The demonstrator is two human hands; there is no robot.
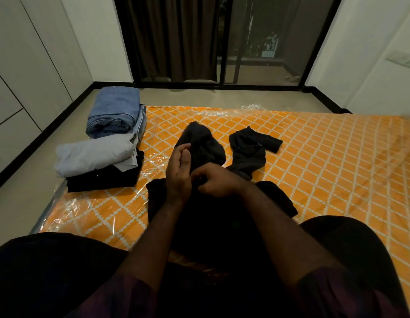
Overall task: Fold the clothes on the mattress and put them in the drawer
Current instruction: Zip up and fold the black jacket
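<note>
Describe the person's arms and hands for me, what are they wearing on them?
The left hand and right hand are bare: no gloves, rings or watch show. The left sleeve and right sleeve are dark purplish and end near the elbows, with nothing worn below them.

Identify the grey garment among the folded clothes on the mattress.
The grey garment is the middle one of the folded clothes on the left: it lies on top of a black garment, with the blue jeans behind it.

A dark brown curtain (169,37) is drawn across the left half of a black-framed sliding glass door (263,42). A white switch plate (400,59) is mounted on the right wall (360,53). The grey floor (199,97) is edged by black skirting (50,131).
</note>
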